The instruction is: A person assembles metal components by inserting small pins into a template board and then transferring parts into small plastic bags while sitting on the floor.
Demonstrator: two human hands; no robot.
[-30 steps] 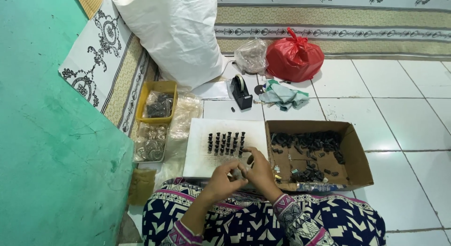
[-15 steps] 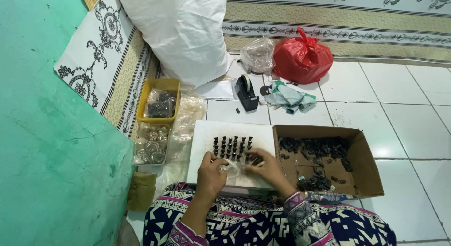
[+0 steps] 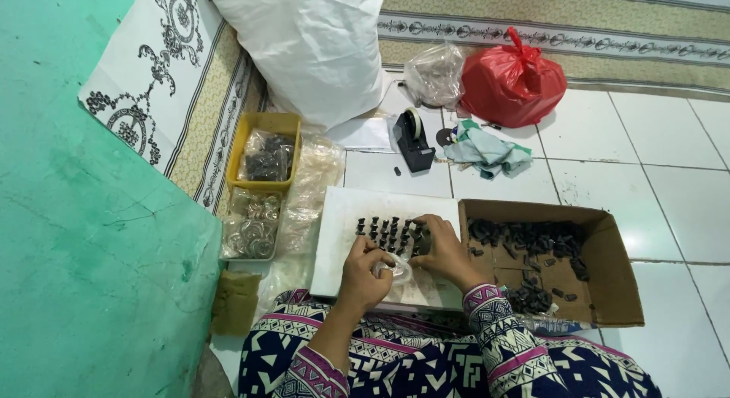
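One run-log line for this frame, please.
left hand: on small clear plastic bag | right hand: at small black parts | base: white flat board | right: brown cardboard box

Both forearms enter from the near edge, converging toward the centre. Both wear patterned sleeves in navy, white and magenta; the left is pushed up toward the elbow, leaving the forearm bare, while the right reaches the wrist. Left hand: back uppermost, fingers curled inward, tips pinched on something small and pale. Right hand: just right of the left and slightly farther, back uppermost, fingers bent, fingertips closed on something dark. The two hands sit close together; whether they touch cannot be told.
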